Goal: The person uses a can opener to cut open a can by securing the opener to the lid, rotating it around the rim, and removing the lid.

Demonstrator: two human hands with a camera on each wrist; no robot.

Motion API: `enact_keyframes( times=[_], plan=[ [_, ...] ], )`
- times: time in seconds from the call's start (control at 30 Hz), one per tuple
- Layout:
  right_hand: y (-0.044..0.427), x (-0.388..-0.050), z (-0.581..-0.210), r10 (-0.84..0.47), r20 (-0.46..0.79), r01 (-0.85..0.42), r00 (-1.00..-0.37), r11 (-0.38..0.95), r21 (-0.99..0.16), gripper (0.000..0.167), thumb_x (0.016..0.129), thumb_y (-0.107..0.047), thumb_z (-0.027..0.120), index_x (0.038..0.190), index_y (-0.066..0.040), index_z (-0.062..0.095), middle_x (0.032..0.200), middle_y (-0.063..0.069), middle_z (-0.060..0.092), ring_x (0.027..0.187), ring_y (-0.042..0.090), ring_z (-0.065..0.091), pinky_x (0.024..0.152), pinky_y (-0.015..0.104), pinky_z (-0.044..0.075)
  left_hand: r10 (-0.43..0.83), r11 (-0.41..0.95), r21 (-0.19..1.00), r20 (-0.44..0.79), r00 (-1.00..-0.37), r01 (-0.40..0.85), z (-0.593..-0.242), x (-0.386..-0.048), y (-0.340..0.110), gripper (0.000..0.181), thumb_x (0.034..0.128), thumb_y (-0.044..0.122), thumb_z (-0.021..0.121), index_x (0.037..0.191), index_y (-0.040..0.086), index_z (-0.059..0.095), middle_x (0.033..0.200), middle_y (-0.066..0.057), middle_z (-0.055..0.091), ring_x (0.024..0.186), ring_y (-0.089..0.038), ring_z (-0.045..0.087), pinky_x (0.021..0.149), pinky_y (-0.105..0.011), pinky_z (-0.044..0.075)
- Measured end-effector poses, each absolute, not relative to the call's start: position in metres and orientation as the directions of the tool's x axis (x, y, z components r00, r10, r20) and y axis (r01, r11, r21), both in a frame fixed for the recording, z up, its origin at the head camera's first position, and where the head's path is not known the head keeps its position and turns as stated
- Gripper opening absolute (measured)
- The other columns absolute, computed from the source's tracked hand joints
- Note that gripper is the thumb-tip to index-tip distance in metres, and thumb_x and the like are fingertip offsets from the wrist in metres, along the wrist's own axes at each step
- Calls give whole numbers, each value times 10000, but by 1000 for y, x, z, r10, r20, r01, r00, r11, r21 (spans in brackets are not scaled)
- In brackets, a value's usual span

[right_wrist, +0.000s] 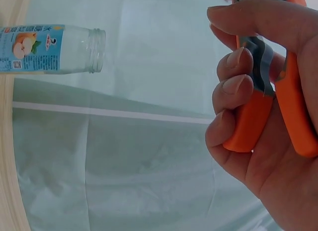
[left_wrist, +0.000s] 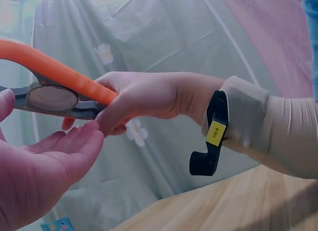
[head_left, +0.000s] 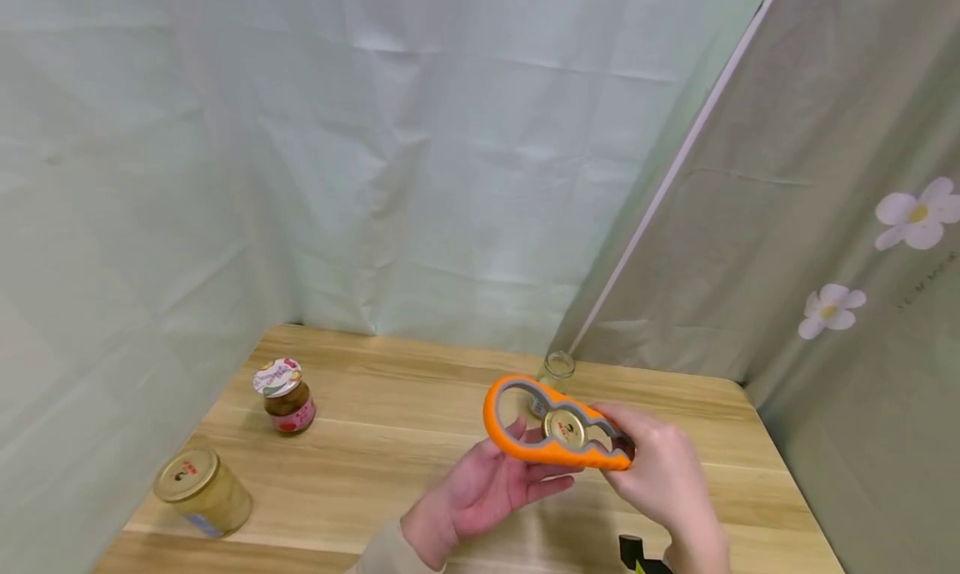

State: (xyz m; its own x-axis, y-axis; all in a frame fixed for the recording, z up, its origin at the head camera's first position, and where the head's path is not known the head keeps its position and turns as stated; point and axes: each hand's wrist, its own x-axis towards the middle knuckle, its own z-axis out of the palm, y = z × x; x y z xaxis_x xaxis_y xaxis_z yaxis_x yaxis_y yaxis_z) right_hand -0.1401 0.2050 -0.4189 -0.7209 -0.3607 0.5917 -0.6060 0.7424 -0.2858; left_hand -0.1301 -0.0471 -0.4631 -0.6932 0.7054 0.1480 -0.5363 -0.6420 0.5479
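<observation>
My right hand (head_left: 663,466) grips the handles of an orange jar opener (head_left: 551,452) with grey wavy inner edges. A round gold lid (head_left: 565,428) sits in the opener's middle opening; in the left wrist view the lid's pale underside (left_wrist: 52,99) shows. Just below the opener, my left hand (head_left: 491,489) is held palm up with its fingers extended. Whether those fingers touch the lid cannot be told. Behind the opener stands a clear glass bottle (head_left: 558,371), whose mouth is uncovered and whose blue fruit label (right_wrist: 35,48) shows in the right wrist view.
On the wooden table (head_left: 360,466), a small jar (head_left: 291,406) with a patterned lid and pink label stands at the left. Nearer the left front edge is a larger gold-lidded jar (head_left: 213,495) with pale contents. Pale curtains (head_left: 420,182) hang behind and beside the table.
</observation>
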Motion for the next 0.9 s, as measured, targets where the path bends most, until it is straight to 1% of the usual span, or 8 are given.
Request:
enact_keyframes(
  times=[0.1, 0.2, 0.33, 0.4, 0.47, 0.53, 0.67, 0.9],
  plan=[
    [204, -140, -419, -381, 588, -620, -714, 734, -277, 538, 682, -58, 928, 1187, -191, 794, 911, -136, 707, 672, -34, 517, 583, 220, 475, 716, -631, 531, 116, -689, -566, -462, -128, -45, 547, 1151, 434, 457, 1525, 36, 495, 1439, -148, 651, 1341, -304, 626, 1200, -480, 392],
    [203, -140, -419, -393, 580, -625, -714, 731, -274, 538, 677, -56, 937, 1175, -201, 797, 929, -149, 708, 689, -27, 527, 598, 227, 488, 719, -623, 519, 86, -689, -585, -460, -126, -44, 599, 1141, 454, 480, 1551, 17, 459, 1447, -167, 640, 1342, -303, 625, 1195, -478, 399],
    [203, -140, -419, -399, 568, -626, -720, 726, -284, 571, 652, -46, 938, 1169, -241, 792, 951, -143, 725, 714, -29, 553, 617, 233, 505, 722, -618, 513, 70, -689, -596, -459, -125, -44, 554, 1125, 458, 526, 1487, 38, 527, 1428, -156, 652, 1331, -302, 634, 1193, -474, 402],
    [203, -140, -418, -400, 567, -630, -720, 718, -294, 578, 652, -32, 930, 1168, -251, 790, 930, -144, 718, 705, -36, 548, 610, 226, 499, 724, -614, 520, 73, -686, -594, -458, -124, -44, 539, 1125, 439, 535, 1493, 46, 535, 1430, -155, 651, 1327, -307, 637, 1199, -476, 395],
    [203, -141, -419, -405, 566, -635, -718, 714, -295, 569, 667, -32, 925, 1172, -255, 788, 910, -149, 703, 698, -36, 542, 602, 223, 490, 726, -607, 544, 84, -683, -579, -458, -126, -44, 548, 1133, 417, 518, 1531, 41, 516, 1438, -161, 648, 1330, -317, 637, 1200, -483, 395],
    [201, -143, -419, -414, 569, -645, -711, 705, -293, 556, 680, -21, 918, 1177, -235, 791, 893, -150, 688, 690, -28, 537, 597, 221, 486, 725, -607, 551, 91, -682, -572, -458, -127, -46, 566, 1132, 403, 523, 1565, 41, 488, 1455, -168, 638, 1330, -331, 635, 1201, -491, 393],
    [198, -146, -419, -429, 570, -662, -700, 690, -294, 552, 692, -19, 919, 1186, -230, 791, 920, -147, 696, 701, -17, 563, 615, 215, 503, 722, -615, 550, 106, -683, -565, -458, -130, -47, 586, 1132, 392, 515, 1591, 31, 453, 1467, -173, 627, 1334, -346, 630, 1198, -503, 396],
    [200, -143, -421, -432, 539, -647, -723, 697, -309, 577, 692, -47, 936, 1183, -306, 781, 966, -211, 688, 721, -58, 577, 634, 196, 513, 757, -597, 532, 124, -642, -601, -462, -128, -45, 594, 1126, 386, 542, 1607, 50, 445, 1478, -165, 618, 1356, -327, 613, 1205, -479, 392]
  ],
)
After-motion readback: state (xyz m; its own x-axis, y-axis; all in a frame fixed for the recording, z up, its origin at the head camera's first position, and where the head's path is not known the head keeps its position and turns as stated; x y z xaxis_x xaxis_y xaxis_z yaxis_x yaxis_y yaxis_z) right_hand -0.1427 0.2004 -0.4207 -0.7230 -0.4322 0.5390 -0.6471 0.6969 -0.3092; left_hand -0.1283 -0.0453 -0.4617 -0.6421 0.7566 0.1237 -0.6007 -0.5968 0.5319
